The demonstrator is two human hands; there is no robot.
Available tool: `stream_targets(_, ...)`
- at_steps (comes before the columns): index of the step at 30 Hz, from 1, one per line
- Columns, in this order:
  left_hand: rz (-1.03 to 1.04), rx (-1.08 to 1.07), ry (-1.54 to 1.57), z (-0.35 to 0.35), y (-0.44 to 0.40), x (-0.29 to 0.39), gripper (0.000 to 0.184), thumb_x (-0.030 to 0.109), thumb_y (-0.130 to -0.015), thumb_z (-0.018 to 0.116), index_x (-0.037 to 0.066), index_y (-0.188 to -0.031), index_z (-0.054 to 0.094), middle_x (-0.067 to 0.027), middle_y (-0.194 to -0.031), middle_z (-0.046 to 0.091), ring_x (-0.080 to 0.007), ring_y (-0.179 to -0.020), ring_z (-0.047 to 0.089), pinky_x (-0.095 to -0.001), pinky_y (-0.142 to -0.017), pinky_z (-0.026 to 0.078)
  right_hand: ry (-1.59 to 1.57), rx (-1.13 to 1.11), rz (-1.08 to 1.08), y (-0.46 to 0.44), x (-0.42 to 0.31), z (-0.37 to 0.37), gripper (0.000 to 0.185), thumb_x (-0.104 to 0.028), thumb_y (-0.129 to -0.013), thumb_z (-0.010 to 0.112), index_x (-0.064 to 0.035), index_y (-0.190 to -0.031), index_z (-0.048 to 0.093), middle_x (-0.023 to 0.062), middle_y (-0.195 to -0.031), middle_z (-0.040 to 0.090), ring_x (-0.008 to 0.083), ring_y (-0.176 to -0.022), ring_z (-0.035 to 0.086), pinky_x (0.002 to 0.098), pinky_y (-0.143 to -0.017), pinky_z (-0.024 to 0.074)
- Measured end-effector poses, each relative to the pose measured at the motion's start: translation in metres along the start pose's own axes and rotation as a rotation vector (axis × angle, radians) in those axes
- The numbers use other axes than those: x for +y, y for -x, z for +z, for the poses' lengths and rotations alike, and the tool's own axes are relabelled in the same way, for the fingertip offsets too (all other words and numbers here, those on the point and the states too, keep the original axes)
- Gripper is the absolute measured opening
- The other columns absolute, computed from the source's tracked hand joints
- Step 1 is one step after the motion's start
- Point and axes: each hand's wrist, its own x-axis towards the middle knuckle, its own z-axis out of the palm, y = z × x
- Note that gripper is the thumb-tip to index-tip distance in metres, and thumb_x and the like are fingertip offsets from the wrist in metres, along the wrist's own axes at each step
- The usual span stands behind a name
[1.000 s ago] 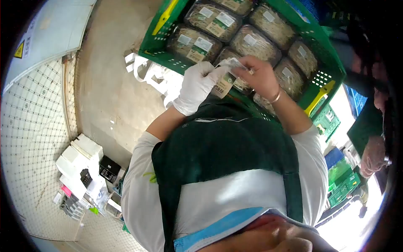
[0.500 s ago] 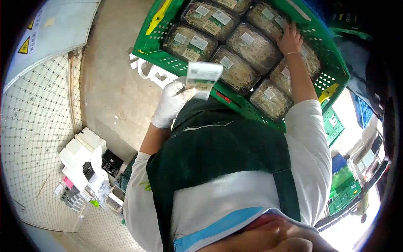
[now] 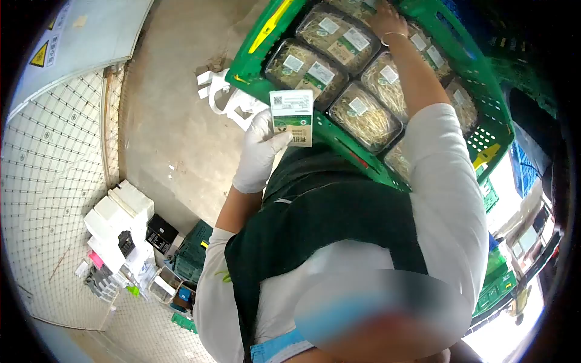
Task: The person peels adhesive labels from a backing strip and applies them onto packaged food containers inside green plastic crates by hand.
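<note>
My left hand [image 3: 259,154], in a white glove, pinches a small stack of printed labels [image 3: 293,118] with green, white and tan areas. It hovers just outside the near left side of a green plastic crate [image 3: 247,57]. My bare right hand [image 3: 388,23] reaches to the crate's far side, over a sprout pack [image 3: 357,8] cut by the top edge; its fingertips are mostly out of frame. Film-covered dark trays of pale sprouts [image 3: 367,118] fill the crate. Some, like the left-hand pack [image 3: 307,68], bear a white label and a larger green-and-tan one; others show one white label.
White straps [image 3: 225,100] lie by the crate's left side on the concrete floor [image 3: 175,109]. White boxes [image 3: 118,209], a black box [image 3: 161,233] and a dark green crate [image 3: 192,248] stand at lower left. More green crates [image 3: 496,275] are at right.
My right hand has moved left from one pack, which now shows two labels, to another at the far side. The crate has shifted right and down in view. My left hand still holds the labels.
</note>
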Motion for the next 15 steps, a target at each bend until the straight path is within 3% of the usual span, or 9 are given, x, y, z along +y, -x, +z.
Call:
stream_targets(2, 0.006, 0.026, -0.035, 0.002, -0.001, 0.003, 0.027, -0.003, -0.076, 0.049, -0.003, -0.103, 0.048, -0.0085, -0.103, 0.054, -0.0145, -0.091, 0.053, -0.0270, -0.083, 0.041, -0.102, 0.019, 0.004, 0.005, 0.004, 0.003, 0.066, -0.047, -0.083, 0.040, -0.0103, -0.133, 0.016, 0.0084, -0.139, 0.013, 0.0266, -0.126, 0.018, 0.0416, -0.101, 0.0163)
stream_targets(4, 0.047, 0.037, -0.062, 0.004, -0.007, 0.002, 0.025, -0.001, -0.078, 0.049, -0.004, -0.103, 0.049, -0.0086, -0.106, 0.054, -0.0139, -0.090, 0.053, -0.0258, -0.082, 0.040, -0.396, 0.362, -0.292, 0.019, 0.005, 0.032, 0.051, -0.048, -0.074, 0.054, -0.0145, -0.113, 0.049, 0.0118, -0.103, 0.057, 0.0260, -0.094, 0.054, 0.0343, -0.079, 0.0435)
stream_targets(5, 0.013, 0.019, -0.097, -0.005, -0.010, -0.006, 0.023, 0.001, -0.079, 0.050, -0.004, -0.102, 0.051, -0.0082, -0.100, 0.056, -0.0118, -0.088, 0.052, -0.0246, -0.080, 0.040, -0.697, 0.210, -0.447, 0.062, -0.008, 0.025, 0.054, -0.048, -0.073, 0.056, -0.0104, -0.111, 0.049, 0.0109, -0.097, 0.059, 0.0246, -0.088, 0.057, 0.0334, -0.077, 0.0447)
stream_targets(7, 0.037, 0.004, -0.176, 0.006, -0.013, -0.007, 0.020, 0.002, -0.079, 0.051, -0.002, -0.098, 0.053, -0.0070, -0.093, 0.057, -0.0095, -0.085, 0.052, -0.0230, -0.077, 0.041, -1.030, -0.291, -0.631, 0.152, -0.028, 0.003, 0.042, -0.034, -0.074, 0.062, -0.0042, -0.102, 0.053, 0.0093, -0.087, 0.060, 0.0151, -0.078, 0.058, 0.0281, -0.069, 0.0463)
stream_targets(8, 0.044, -0.006, -0.263, 0.013, -0.014, -0.007, 0.016, 0.003, -0.079, 0.052, -0.002, -0.095, 0.054, -0.0047, -0.087, 0.057, -0.0085, -0.080, 0.052, -0.0219, -0.072, 0.042, -0.900, -0.236, -0.861, 0.182, -0.031, -0.003, 0.035, -0.026, -0.072, 0.065, -0.0043, -0.098, 0.055, 0.0095, -0.083, 0.060, 0.0157, -0.074, 0.059, 0.0272, -0.065, 0.0463)
stream_targets(11, 0.035, -0.135, -0.569, 0.020, -0.018, -0.023, 0.014, 0.008, -0.077, 0.059, 0.000, -0.087, 0.055, 0.0000, -0.075, 0.054, -0.0054, -0.068, 0.048, -0.0201, -0.061, 0.040, -0.754, 0.083, -0.690, 0.221, -0.023, -0.006, 0.022, -0.015, -0.069, 0.065, -0.0039, -0.086, 0.059, 0.0109, -0.077, 0.060, 0.0218, -0.070, 0.059, 0.0288, -0.064, 0.0467)
stream_targets(14, 0.029, -0.216, -0.804, 0.038, -0.019, -0.021, 0.012, 0.008, -0.076, 0.060, 0.000, -0.082, 0.053, 0.0011, -0.070, 0.052, -0.0048, -0.063, 0.045, -0.0202, -0.056, 0.038, -0.849, 0.132, -0.662, 0.233, 0.007, -0.001, 0.017, -0.012, -0.068, 0.064, -0.0047, -0.083, 0.060, 0.0096, -0.077, 0.061, 0.0212, -0.070, 0.060, 0.0290, -0.064, 0.0472)
stream_targets(15, 0.026, -0.226, -0.807, 0.041, -0.019, -0.024, 0.012, 0.008, -0.076, 0.060, 0.000, -0.082, 0.053, 0.0011, -0.070, 0.052, -0.0048, -0.063, 0.045, -0.0202, -0.056, 0.038, -0.831, 0.211, -0.547, 0.224, 0.026, 0.008, 0.015, -0.011, -0.069, 0.063, -0.0060, -0.084, 0.061, 0.0090, -0.076, 0.062, 0.0206, -0.069, 0.060, 0.0292, -0.063, 0.0477)
